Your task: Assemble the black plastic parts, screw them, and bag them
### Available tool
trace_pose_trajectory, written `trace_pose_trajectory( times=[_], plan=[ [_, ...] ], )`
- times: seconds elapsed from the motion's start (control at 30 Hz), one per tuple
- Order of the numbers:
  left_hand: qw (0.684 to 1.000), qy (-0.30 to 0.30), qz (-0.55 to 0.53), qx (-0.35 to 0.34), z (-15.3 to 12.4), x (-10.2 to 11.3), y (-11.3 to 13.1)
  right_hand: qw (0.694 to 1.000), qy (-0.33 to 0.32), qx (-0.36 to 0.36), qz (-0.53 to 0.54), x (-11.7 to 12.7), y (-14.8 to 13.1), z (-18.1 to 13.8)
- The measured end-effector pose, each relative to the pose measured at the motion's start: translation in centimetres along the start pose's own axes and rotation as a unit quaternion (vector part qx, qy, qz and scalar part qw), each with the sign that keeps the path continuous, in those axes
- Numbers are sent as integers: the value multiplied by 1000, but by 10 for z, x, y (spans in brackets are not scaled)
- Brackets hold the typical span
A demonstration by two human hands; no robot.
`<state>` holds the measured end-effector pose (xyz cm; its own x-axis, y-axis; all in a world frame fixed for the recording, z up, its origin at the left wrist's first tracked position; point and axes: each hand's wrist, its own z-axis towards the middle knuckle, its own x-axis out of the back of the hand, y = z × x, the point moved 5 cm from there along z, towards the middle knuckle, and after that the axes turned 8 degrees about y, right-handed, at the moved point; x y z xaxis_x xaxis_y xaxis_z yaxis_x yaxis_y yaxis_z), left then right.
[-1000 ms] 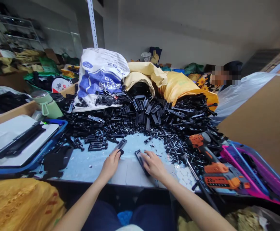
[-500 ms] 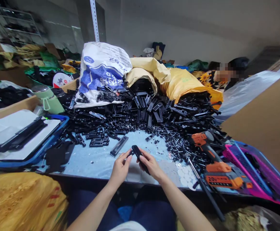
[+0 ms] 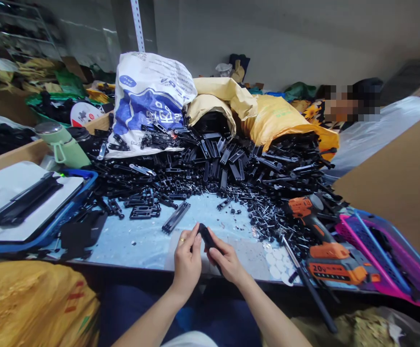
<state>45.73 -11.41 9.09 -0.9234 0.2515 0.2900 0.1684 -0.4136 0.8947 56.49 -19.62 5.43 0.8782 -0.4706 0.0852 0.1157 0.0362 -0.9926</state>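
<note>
A long black plastic part (image 3: 206,237) with a rounded top end is held tilted over the front of the table. My right hand (image 3: 226,258) is closed around its side, thumb across it. My left hand (image 3: 187,255) pinches at the part's upper end, its fingertips pressed together; a small piece between them cannot be made out. Beyond my hands lies a flat pair of black slotted bars (image 3: 176,218) on the blue table surface (image 3: 130,241). To the right of my right hand are round white discs (image 3: 278,262) and a heap of black screws (image 3: 268,221).
Black parts spill from a white-and-blue sack (image 3: 152,101) and a yellow sack (image 3: 282,120) at the back. An orange cordless drill (image 3: 327,258) lies right, near a pink basket (image 3: 363,258). A blue tray (image 3: 90,185) and green flask (image 3: 65,147) stand left. Another person sits behind, right.
My left hand has turned more upright and come closer to my right hand at the part's upper end. The whole view has shifted slightly.
</note>
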Motion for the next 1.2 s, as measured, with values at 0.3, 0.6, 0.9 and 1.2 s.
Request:
trace_pose_trajectory(
  times=[0.3, 0.6, 0.9, 1.2],
  plan=[
    [998, -40, -39, -28, 15, 0, 7, 994, 100, 42, 15, -24, 8, -6],
    [982, -97, 157, 41, 3, -2, -45, 950, -35, 61, -305, 21, 1, 36],
    [812, -393, 319, -291, 4, -46, -8, 703, 264, -121, -650, 207, -26, 153],
    [856, -314, 366, -188, 13, -29, -30, 674, 340, -124, -644, 209, -51, 153]
  ],
)
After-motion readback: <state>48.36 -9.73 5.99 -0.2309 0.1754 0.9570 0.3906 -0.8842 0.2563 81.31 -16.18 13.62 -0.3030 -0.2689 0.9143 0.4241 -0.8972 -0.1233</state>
